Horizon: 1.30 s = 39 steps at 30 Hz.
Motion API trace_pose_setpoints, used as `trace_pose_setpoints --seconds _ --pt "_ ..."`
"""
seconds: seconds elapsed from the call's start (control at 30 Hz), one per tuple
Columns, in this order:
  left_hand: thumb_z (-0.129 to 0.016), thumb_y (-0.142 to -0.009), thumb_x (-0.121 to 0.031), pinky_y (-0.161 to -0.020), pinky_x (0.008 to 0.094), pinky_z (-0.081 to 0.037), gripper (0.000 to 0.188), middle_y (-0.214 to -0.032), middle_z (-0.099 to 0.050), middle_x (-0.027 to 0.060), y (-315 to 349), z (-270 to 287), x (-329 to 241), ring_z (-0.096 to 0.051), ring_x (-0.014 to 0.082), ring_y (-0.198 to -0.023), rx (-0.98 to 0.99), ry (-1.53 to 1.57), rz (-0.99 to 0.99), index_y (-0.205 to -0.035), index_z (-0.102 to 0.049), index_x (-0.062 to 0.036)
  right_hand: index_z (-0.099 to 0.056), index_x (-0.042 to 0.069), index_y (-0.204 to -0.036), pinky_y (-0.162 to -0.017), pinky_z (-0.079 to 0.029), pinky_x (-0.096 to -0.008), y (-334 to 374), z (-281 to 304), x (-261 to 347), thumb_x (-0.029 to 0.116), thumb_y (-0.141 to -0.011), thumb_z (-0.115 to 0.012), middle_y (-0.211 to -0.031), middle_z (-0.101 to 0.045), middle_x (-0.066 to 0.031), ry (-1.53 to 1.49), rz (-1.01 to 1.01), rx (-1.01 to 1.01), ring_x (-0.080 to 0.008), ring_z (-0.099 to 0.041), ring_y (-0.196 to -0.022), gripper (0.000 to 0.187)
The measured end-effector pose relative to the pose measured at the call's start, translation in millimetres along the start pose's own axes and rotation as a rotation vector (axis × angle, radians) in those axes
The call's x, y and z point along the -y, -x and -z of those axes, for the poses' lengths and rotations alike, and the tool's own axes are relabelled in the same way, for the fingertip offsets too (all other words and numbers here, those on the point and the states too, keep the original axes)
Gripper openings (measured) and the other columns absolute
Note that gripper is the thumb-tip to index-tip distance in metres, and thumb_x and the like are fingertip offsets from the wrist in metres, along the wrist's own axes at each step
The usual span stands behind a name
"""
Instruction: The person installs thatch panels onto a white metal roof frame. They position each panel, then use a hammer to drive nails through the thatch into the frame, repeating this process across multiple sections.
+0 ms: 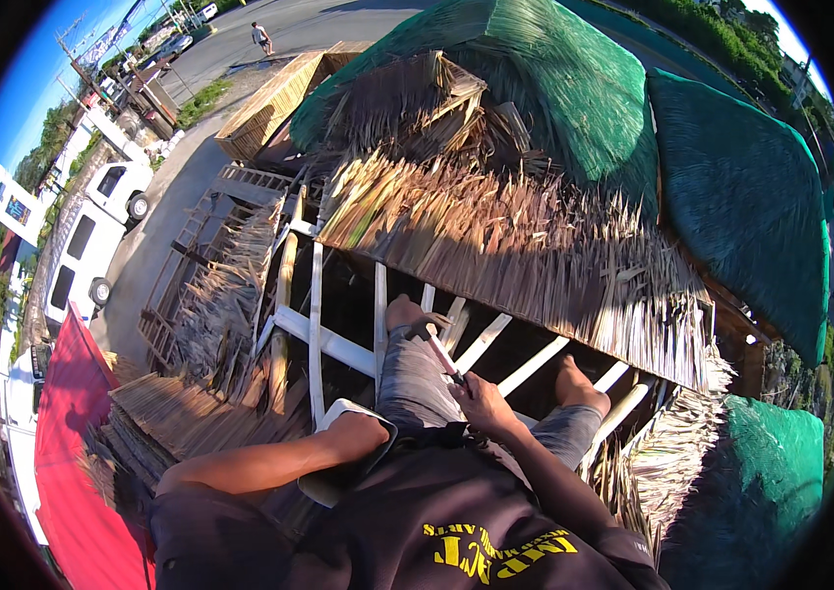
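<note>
My right hand [486,405] is wrapped round the handle of a hammer [443,356], held upright above my lap with its dark head beside my knee. My left hand [356,436] reaches into a pale, dark-lined container [323,486] at my waist, and its fingers are hidden inside. Below and ahead of me are bare roof strips [316,324] of pale split bamboo, with dark gaps between them. Both my bare feet rest on this frame. Beyond them lies a layer of dry thatch [515,251], its lower edge running across the strips.
Green netting [554,88] covers the thatched roof ahead, with more netted roofs to the right. Loose thatch panels [181,413] lie at my left, near a red canopy [73,423]. Far below stand a white van [92,236] and a walking person [261,38].
</note>
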<state>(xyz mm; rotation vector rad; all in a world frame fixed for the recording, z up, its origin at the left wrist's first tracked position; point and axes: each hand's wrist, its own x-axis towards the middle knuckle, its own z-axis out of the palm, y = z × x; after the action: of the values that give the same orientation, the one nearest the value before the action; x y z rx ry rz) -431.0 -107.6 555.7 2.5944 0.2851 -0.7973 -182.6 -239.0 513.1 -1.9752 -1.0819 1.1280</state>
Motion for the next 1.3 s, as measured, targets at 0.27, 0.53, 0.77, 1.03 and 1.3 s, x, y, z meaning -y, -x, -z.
trace_pose_setpoints --seconds 0.27,0.53,0.77,1.03,1.3 --pt "-0.062 -0.089 -0.015 -0.065 0.0386 -0.052 0.015 -0.079 -0.067 0.0150 -102 102 15 -0.070 0.0316 -0.071 0.182 0.536 -0.174 -0.089 -0.056 -0.0012 -0.053 0.004 -0.087 -0.053 -0.044 -0.0307 -17 24 -93 0.035 -0.102 -0.058 -0.067 -0.052 -0.0016 -0.417 -0.345 -0.116 -0.0094 -0.052 -0.060 0.035" --pt "-0.069 -0.084 -0.007 -0.075 0.0357 -0.055 0.025 -0.089 -0.072 0.0170 -468 57 66 -0.073 0.0272 -0.082 -0.217 0.733 -0.057 -0.107 -0.065 0.0004 -0.048 -0.003 -0.100 -0.067 -0.049 -0.0530 -82 85 -234 0.040 -0.104 -0.048 -0.078 -0.063 -0.0296 -0.234 -0.702 -0.349 -0.0496 -0.064 -0.074 0.043" --pt "-0.069 -0.088 -0.024 -0.078 0.0426 -0.054 0.026 -0.092 -0.073 0.0173 -706 -61 4 -0.071 0.0327 -0.087 -0.102 0.753 0.054 -0.107 -0.069 -0.0064 -0.052 -0.002 -0.112 -0.071 -0.049 -0.0523 -140 113 -332 0.033 -0.106 -0.046 -0.084 -0.065 -0.0270 -0.222 -0.828 -0.534 -0.0469 -0.065 -0.081 0.036" --pt "-0.074 -0.083 -0.021 -0.084 0.0425 -0.049 0.017 -0.096 -0.062 0.0098 -779 -153 -30 -0.061 0.0305 -0.097 -0.300 0.597 -0.108 -0.093 -0.070 -0.0079 -0.050 0.000 -0.115 -0.064 -0.048 -0.0501 -157 122 -362 0.024 -0.105 -0.047 -0.085 -0.064 -0.0271 0.037 -0.572 -0.810 -0.0475 -0.064 -0.079 0.026" --pt "-0.075 -0.082 -0.020 -0.085 0.0419 -0.049 0.020 -0.098 -0.062 0.0106 -776 -159 -30 -0.061 0.0311 -0.097 -0.438 0.540 -0.131 -0.096 -0.069 -0.0063 -0.046 0.002 -0.127 -0.075 -0.050 -0.0511 -192 126 -373 0.022 -0.105 -0.044 -0.096 -0.066 -0.0274 -0.212 -0.663 -0.605 -0.0459 -0.065 -0.086 0.029"
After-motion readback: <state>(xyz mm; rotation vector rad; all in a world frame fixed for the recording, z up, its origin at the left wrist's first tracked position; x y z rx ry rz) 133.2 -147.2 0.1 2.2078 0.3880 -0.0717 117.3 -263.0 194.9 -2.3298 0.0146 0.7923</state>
